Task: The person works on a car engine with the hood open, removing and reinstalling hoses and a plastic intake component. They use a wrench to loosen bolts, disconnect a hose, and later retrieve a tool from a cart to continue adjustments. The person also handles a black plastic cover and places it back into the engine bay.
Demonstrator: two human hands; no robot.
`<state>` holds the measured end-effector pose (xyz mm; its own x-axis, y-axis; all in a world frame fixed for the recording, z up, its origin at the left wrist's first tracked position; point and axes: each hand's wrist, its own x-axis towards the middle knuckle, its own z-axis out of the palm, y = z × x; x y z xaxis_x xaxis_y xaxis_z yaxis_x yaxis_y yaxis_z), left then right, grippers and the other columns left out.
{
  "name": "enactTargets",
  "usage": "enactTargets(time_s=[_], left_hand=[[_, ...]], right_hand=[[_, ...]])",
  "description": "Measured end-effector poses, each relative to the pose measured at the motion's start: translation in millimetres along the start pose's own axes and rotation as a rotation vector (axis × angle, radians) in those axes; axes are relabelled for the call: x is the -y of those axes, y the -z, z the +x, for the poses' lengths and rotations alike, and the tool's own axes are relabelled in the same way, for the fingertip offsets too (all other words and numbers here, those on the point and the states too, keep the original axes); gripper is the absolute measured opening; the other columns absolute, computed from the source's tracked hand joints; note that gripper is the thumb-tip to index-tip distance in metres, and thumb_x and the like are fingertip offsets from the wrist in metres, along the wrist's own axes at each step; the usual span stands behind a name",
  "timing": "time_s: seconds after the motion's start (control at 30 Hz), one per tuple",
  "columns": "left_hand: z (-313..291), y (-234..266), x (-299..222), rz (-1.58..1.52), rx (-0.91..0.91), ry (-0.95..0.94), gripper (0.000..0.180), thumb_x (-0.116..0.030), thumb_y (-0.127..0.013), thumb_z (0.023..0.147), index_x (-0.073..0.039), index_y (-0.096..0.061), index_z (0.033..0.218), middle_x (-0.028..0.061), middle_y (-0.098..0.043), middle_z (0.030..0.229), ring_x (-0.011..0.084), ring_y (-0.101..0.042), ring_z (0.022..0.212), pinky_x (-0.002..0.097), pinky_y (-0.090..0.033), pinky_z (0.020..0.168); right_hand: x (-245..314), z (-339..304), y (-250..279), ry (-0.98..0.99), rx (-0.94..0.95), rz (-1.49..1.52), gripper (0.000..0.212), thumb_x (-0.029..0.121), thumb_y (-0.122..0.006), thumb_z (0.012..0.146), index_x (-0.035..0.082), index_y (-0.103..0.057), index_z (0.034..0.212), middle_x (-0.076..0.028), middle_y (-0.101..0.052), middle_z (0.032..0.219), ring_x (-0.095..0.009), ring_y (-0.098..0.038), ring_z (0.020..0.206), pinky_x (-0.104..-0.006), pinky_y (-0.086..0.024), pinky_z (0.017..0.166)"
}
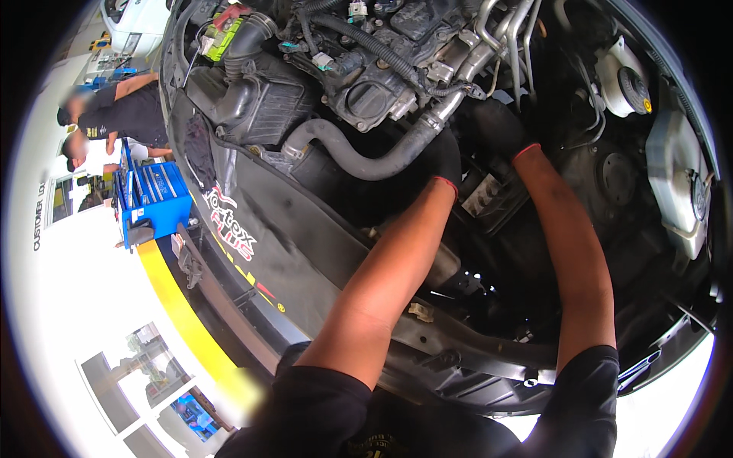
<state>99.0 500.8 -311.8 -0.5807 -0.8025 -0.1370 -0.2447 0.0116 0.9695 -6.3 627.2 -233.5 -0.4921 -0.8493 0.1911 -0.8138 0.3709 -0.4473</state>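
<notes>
Hose (pixel 397 156), dark, curved: beside the engine (pixel 372 101), one end near your gloved left hand (pixel 444 159). Pipe (pixel 453 101), metal: joined at that end, near your gloved right hand (pixel 500 126). Grip, both: your fingers lost in shadow; cannot tell.

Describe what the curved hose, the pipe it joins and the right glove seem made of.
Curved hose: likely rubber, matte dark grey, bending smoothly.
Pipe: apparently metal, from its silvery shine.
Right glove: probably fabric, dull black with a red cuff edge; shadow hides its texture.
</notes>
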Motion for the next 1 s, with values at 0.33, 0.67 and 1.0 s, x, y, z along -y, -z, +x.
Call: enactTargets(time_s=[0.33, 0.67, 1.0], left_hand=[[2, -3, 27, -0.001, -0.019, -0.041, 0.03, -0.028, -0.065, 0.108, -0.001, -0.075, 0.116, 0.0103, -0.076, 0.106, 0.0218, -0.071, 0.089, 0.0378, -0.057, 0.078], [-5, -11, 21, 0.13, -0.002, -0.123, 0.036, -0.029, -0.06, 0.108, 0.002, -0.073, 0.12, 0.0265, -0.075, 0.116, 0.0449, -0.069, 0.108, 0.0503, -0.054, 0.096], [16, -1, 37, 0.044, 0.037, -0.043, 0.031, -0.028, -0.064, 0.109, -0.001, -0.075, 0.117, 0.0179, -0.077, 0.109, 0.0306, -0.073, 0.09, 0.0426, -0.059, 0.08]], right_hand=[[12, 0, 8, 0.012, -0.047, -0.01, 0.017, 0.016, -0.071, 0.09, 0.009, -0.072, 0.105, -0.019, -0.075, 0.086, -0.039, -0.076, 0.083, -0.0507, -0.06, 0.076], [-8, -6, 3, -0.027, 0.028, 0.142, 0.024, 0.019, -0.07, 0.097, 0.005, -0.074, 0.116, -0.025, -0.076, 0.1, -0.043, -0.075, 0.095, -0.0538, -0.059, 0.087], [-3, -2, 0, 0.013, -0.05, 0.011, 0.017, 0.01, -0.067, 0.089, 0.003, -0.074, 0.103, -0.024, -0.077, 0.101, -0.04, -0.075, 0.101, -0.0506, -0.059, 0.093]])
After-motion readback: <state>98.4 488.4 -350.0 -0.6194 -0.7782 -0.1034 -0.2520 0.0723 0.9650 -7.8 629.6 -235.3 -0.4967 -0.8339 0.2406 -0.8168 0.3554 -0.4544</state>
